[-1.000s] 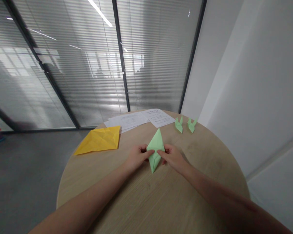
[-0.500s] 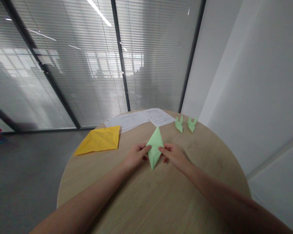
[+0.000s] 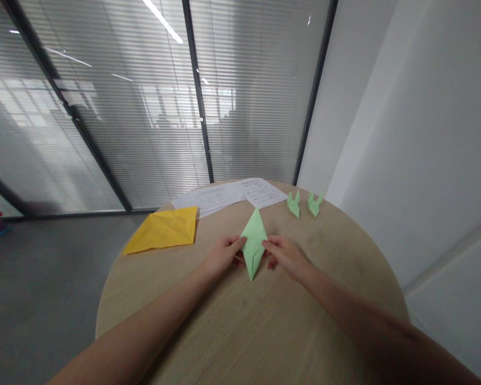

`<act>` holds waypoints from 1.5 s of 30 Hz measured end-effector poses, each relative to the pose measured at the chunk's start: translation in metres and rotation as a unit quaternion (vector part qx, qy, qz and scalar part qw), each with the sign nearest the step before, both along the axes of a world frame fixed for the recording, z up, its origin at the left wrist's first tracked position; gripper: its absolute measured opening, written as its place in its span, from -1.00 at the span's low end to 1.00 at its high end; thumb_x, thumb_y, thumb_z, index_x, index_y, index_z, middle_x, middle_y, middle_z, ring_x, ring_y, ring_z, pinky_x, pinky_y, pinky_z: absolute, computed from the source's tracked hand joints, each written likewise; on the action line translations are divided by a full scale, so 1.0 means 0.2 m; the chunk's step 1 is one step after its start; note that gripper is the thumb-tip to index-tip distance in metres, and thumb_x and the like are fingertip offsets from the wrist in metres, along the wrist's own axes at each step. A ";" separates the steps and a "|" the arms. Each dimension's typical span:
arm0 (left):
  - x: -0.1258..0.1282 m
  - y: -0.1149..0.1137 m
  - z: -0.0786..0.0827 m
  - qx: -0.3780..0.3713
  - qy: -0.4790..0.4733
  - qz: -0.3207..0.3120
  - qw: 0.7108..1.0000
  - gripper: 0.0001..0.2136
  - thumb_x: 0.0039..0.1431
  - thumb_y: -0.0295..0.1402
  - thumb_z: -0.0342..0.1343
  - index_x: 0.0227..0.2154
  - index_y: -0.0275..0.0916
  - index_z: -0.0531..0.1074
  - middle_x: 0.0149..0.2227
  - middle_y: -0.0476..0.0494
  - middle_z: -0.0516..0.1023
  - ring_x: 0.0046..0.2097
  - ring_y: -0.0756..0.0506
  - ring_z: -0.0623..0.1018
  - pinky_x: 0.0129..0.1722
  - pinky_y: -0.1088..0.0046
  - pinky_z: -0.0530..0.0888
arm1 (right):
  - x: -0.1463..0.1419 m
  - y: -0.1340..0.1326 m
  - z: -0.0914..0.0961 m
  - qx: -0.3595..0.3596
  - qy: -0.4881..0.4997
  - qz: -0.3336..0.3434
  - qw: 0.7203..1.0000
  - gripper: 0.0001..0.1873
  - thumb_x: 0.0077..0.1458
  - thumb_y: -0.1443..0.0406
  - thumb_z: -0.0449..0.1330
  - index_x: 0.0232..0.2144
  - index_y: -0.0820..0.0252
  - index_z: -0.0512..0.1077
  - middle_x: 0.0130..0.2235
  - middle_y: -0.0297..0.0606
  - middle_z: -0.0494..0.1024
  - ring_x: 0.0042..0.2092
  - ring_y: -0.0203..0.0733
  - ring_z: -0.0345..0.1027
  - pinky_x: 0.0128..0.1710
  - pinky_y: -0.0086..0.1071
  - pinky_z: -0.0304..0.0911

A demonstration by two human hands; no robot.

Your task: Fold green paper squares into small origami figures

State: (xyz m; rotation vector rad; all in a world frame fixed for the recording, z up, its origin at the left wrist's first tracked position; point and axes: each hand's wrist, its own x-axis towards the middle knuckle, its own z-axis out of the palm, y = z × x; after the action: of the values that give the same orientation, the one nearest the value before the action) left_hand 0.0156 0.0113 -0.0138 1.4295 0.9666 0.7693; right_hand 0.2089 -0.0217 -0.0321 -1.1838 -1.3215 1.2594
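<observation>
A light green sheet of origami paper (image 3: 255,238), folded into a long diamond, is held between my two hands over the table's middle. One point of it faces away from me and the other towards me, and fold lines show on its lower half. My left hand (image 3: 227,251) pinches its left corner, thumb on top. At the right corner, my right hand (image 3: 284,253) grips it the same way. The fingers beneath the paper are partly hidden. Beyond my right hand stand two small green paper cranes, one (image 3: 294,204) left of the other (image 3: 315,205).
A creased yellow paper (image 3: 164,230) lies on the round wooden table (image 3: 240,331) at the left. Printed white sheets (image 3: 212,198) overlap along the far edge. Behind the table is a glass partition with blinds (image 3: 152,155); a white wall (image 3: 433,149) rises on the right.
The folded green paper has turned very slightly between my hands, its far tip a little further left. Both hands keep their hold.
</observation>
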 end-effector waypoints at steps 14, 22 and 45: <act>-0.01 -0.03 0.05 -0.022 -0.024 0.054 0.998 -0.78 0.06 -0.22 0.09 -0.50 -0.28 0.46 -0.55 -0.06 0.44 -0.51 -0.03 0.45 -0.57 0.49 0.36 | -0.01 -0.01 0.00 -0.031 0.024 0.000 0.999 -0.70 0.07 0.11 0.13 -0.38 0.23 0.48 -0.39 -0.15 0.53 -0.40 -0.22 0.39 -0.63 -0.51 0.19; 0.00 -0.04 0.06 -0.016 -0.032 0.048 0.998 -0.79 0.00 -0.23 0.11 -0.54 -0.29 0.46 -0.56 -0.07 0.41 -0.50 -0.04 0.44 -0.57 0.48 0.38 | -0.01 -0.02 0.01 -0.024 0.028 -0.003 0.999 -0.70 0.05 0.11 0.10 -0.35 0.23 0.44 -0.40 -0.18 0.51 -0.43 -0.26 0.37 -0.65 -0.55 0.15; -0.02 0.00 0.05 0.060 -0.103 0.072 0.990 -0.53 -0.01 -0.25 0.23 -0.03 -0.20 0.28 -0.32 -0.08 0.53 -0.34 -0.06 0.54 -0.45 0.49 0.47 | -0.01 0.00 -0.01 -0.029 0.056 -0.028 0.998 -0.59 0.09 -0.02 0.11 -0.25 0.22 0.39 -0.42 -0.20 0.52 -0.49 -0.28 0.38 -0.65 -0.53 0.15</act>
State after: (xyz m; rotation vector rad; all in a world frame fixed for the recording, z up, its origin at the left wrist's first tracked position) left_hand 0.0107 0.0119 -0.0032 1.3612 0.8807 1.0755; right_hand 0.2078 -0.0213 -0.0341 -1.1656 -1.1681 1.3127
